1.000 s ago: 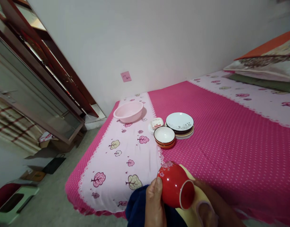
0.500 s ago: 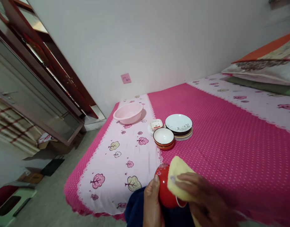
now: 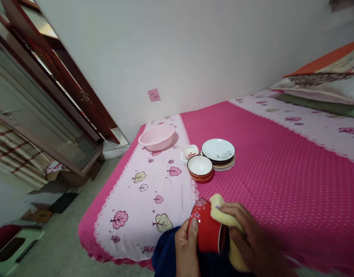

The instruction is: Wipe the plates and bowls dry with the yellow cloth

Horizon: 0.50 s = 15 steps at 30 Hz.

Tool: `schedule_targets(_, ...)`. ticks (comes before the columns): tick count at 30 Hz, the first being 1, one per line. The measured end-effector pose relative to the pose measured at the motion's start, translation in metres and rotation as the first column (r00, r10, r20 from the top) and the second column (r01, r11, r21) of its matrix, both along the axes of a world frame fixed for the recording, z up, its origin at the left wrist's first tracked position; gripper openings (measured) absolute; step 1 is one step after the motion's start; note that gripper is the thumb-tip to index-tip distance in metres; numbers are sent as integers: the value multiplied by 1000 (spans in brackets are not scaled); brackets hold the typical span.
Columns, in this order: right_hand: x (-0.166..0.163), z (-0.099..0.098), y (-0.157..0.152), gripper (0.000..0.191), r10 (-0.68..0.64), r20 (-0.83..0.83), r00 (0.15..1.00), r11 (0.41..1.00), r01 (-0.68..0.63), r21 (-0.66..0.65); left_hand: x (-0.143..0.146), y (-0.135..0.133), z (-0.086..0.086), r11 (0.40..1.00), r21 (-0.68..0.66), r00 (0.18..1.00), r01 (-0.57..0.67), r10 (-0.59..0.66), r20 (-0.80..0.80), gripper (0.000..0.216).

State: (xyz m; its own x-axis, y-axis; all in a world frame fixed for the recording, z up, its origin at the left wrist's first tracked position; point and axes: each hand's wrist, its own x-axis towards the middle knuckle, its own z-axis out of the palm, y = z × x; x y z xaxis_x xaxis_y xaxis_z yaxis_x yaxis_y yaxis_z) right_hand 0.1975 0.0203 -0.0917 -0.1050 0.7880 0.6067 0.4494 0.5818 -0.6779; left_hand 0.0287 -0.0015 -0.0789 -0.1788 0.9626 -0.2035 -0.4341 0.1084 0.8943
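My left hand grips a glossy red bowl with pink flowers, its thumb lying on the outer side. The bowl is tilted on its side, with a pale-edged ring facing right. In my right hand is a yellow cloth, pressed against the bowl's upper right side. Part of the cloth hangs below the fingers. Ahead on the bed stand two stacked orange bowls with white insides. Beside them are a stack of plates and a small white square dish on white saucers.
A pink basin rests near the far left part of the bed. The bed has a pink and white patterned cover. Pillows lie at the far right. A pink note is on the wall. A glass-panelled door is at left.
The red bowl has turned in my left hand, so its ringed end now faces right. My right hand has shifted the cloth slightly right, and the cloth is more bunched.
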Motion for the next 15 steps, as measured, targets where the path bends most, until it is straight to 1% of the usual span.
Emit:
schedule_targets(2, 1, -3, 1, 24, -27, -82, 996, 994, 18, -111, -1, -2, 2, 1000, 0, 1000, 6, -6, -5, 40)
schedule_targets(4, 2, -4, 1, 24, -64, -161, 985, 969, 23, -245, -2, -3, 3, 1000, 6, 1000, 9, -8, -30, 41)
schedule_targets(6, 4, -3, 0, 29, -114, -221, 969, 921, 20, -388, -4, -5, 5, 1000, 16, 996, 2, 0, -85, 42)
schedule_targets(8, 6, -7, 0, 34, -178, -257, 950, 862, 24, -507, -6, -6, 6, 999, 36, 987, -1, 7, -159, 43)
schedule_targets(10, 8, -15, 1, 38, -284, -266, 921, 812, 84, -578, -8, -7, 7, 999, 52, 976, 8, 3, -216, 44)
schedule_targets(13, 11, -34, 3, 46, -455, -228, 861, 728, 212, -652, -8, -8, 8, 998, 61, 969, 16, -1, -246, 46)
schedule_targets(14, 11, -41, 4, 47, -483, -217, 848, 708, 233, -667, -8, -8, 7, 998, 66, 970, 16, 1, -245, 46)
schedule_targets(15, 11, -46, 4, 47, -491, -214, 844, 700, 236, -674, -8, -7, 7, 997, 72, 971, 12, 6, -241, 45)
